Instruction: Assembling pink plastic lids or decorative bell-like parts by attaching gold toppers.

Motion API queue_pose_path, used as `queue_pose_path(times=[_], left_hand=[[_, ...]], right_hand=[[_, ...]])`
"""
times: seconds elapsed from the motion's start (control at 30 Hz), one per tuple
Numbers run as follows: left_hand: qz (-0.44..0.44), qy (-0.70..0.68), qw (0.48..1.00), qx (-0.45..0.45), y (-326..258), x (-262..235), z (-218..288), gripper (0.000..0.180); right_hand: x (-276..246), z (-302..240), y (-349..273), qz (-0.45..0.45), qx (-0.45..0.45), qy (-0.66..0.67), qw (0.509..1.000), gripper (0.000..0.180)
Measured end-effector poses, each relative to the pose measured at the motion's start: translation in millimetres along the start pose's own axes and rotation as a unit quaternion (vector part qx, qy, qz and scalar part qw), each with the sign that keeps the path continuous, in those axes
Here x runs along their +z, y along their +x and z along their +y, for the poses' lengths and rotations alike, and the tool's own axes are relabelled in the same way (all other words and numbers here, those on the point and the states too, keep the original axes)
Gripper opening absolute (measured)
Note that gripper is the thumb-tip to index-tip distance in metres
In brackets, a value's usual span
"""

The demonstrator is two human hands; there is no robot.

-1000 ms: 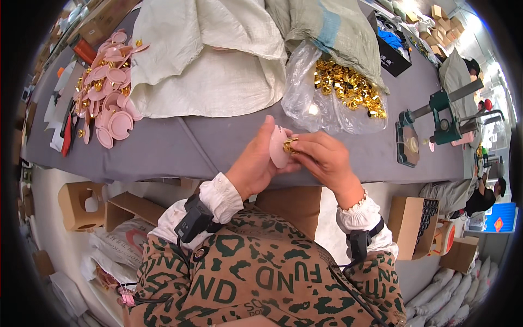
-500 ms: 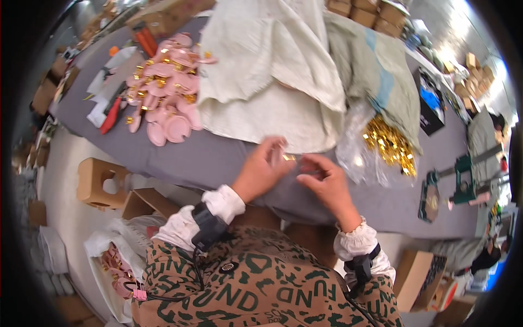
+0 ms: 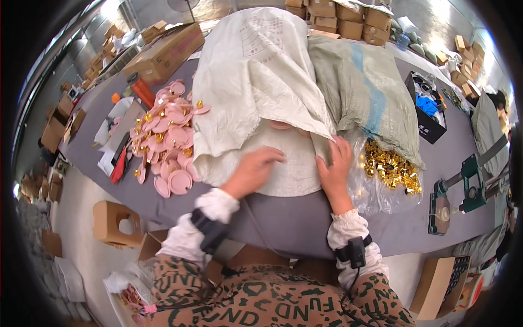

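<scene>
A large white woven sack lies across the middle of the table, its mouth toward me. Under the lifted upper layer, part of a pink disc-shaped piece shows inside. My right hand grips the sack's edge at the right of the mouth. Over the lower flap, my left hand has its fingers stretched out to the right, with nothing visible in them. Left of the sack is a heap of pink round pieces with gold clips. To its right, shiny gold clips spill from a clear plastic bag.
A greenish woven sack with a blue stripe lies on the right. Beyond it are a black box and a green hand press. Red-handled scissors lie far left, near an orange cylinder. Cardboard cartons stand below the table.
My hands have moved from the table's front edge up to the sack and farther apart. The gold bit between them no longer shows. The sack's mouth is raised, and the view has tilted up.
</scene>
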State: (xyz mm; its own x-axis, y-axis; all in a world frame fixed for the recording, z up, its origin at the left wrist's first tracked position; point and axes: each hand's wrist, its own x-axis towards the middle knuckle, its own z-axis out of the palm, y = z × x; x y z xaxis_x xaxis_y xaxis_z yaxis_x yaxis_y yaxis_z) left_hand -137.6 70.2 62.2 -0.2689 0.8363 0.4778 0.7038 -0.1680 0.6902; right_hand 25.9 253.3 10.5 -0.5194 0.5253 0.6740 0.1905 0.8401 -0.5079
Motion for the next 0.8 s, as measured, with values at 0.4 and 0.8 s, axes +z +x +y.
queue_pose_path(times=[0.4,0.8], left_hand=[[0.041,0.329,0.940,-0.083,241,-11,-164,0.024],[-0.067,0.327,0.933,-0.137,382,49,-228,0.025]], right_hand=[[-13,2,14,0.120,-0.039,0.108,0.986,0.039],[-11,19,2,0.129,-0.019,0.107,0.986,0.018]])
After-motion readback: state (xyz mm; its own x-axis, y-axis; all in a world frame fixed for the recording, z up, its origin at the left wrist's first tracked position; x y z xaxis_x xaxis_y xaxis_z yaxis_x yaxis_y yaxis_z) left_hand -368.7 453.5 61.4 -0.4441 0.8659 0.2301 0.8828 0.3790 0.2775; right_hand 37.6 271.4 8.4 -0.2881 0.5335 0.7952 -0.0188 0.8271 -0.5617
